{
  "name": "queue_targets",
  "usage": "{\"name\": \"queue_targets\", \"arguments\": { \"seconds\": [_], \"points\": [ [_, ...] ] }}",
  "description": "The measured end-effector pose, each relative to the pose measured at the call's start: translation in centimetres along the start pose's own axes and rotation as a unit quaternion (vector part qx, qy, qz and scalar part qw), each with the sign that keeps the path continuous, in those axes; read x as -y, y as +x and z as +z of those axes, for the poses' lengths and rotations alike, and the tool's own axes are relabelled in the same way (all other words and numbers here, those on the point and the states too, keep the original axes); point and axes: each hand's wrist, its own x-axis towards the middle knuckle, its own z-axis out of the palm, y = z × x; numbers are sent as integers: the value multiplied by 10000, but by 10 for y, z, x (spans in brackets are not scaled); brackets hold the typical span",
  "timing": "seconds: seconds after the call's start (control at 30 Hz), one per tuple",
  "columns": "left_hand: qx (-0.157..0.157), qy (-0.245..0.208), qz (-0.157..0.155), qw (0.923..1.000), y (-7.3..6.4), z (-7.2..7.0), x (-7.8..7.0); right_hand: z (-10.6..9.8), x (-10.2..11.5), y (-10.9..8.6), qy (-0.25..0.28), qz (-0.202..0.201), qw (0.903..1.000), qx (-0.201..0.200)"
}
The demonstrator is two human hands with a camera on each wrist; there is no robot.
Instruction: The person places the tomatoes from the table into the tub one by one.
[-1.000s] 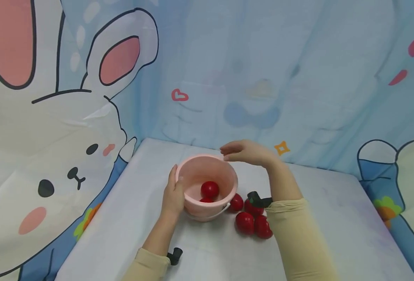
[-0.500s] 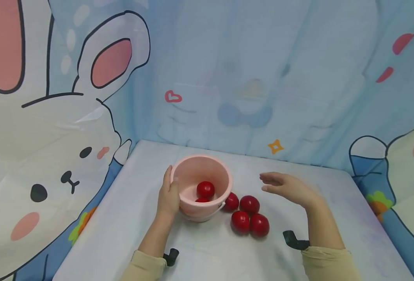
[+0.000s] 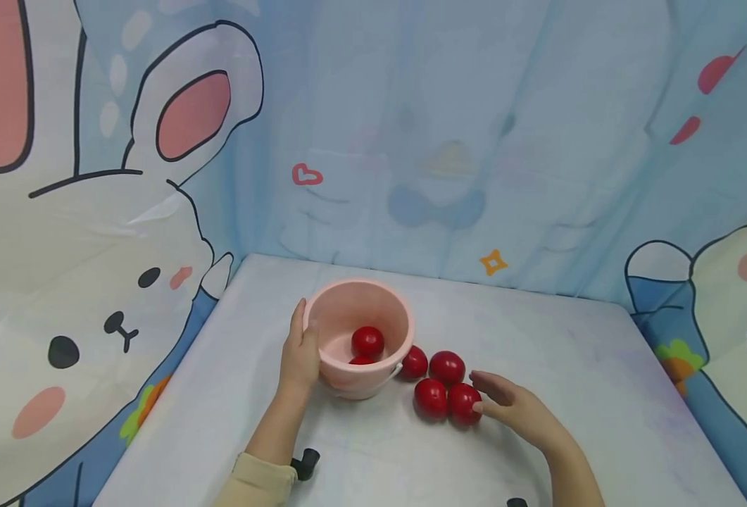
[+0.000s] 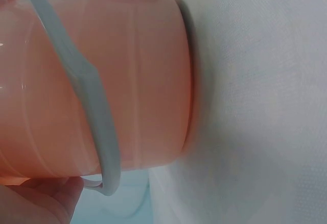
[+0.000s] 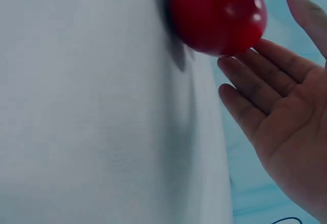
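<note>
Head view: red tomato [image 3: 464, 404], glossy and probably slippery, light and firm, lies mid-counter [image 3: 569, 366] touching the right hand [image 3: 515, 412], whose grip is wide; best cupped round its middle. Left hand [image 3: 300, 352] holds the pink bucket [image 3: 373, 310].

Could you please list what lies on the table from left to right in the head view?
Left hand → pink bucket → cluster of four red balls → right hand.
</note>
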Motion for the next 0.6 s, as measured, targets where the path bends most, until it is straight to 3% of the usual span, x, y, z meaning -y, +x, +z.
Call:
{"name": "queue_targets", "arguments": {
  "seconds": [0.27,0.6],
  "points": [
    [29,-21,5,10000,-1,-1,2,16,-12,2,285,-29,9995,-89],
    [54,-28,61,10000,-1,-2,0,26,-20,4,-84,272,9991,-316]
  ]
}}
